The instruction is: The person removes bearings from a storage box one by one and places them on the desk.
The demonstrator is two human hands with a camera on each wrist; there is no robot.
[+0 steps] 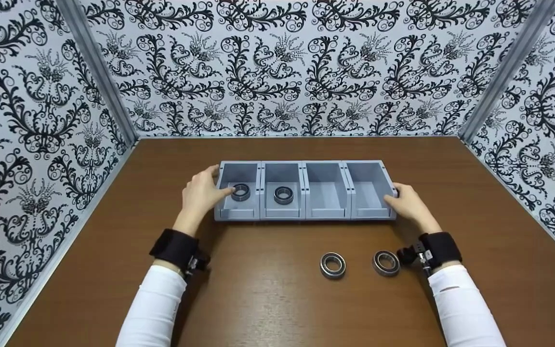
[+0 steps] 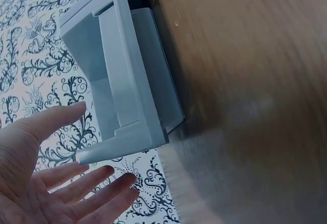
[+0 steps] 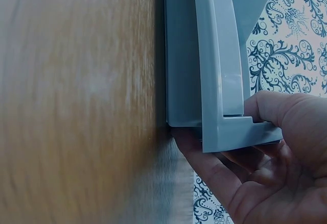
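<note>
A joined row of grey storage bins stands on the table. My left hand is at its left end, thumb over the leftmost bin and fingers outside the wall. In the left wrist view this hand has its fingers spread fairly straight, with gaps between them and the side wall. At the other end my right hand grips the outer wall of the rightmost bin, thumb inside and fingers outside. One ball bearing lies in the leftmost bin, and another bearing in the bin beside it.
Two more bearings lie on the brown table in front of the bins: one bearing right of the middle, another bearing close to the right wrist camera. Patterned panels enclose the table at the back and both sides.
</note>
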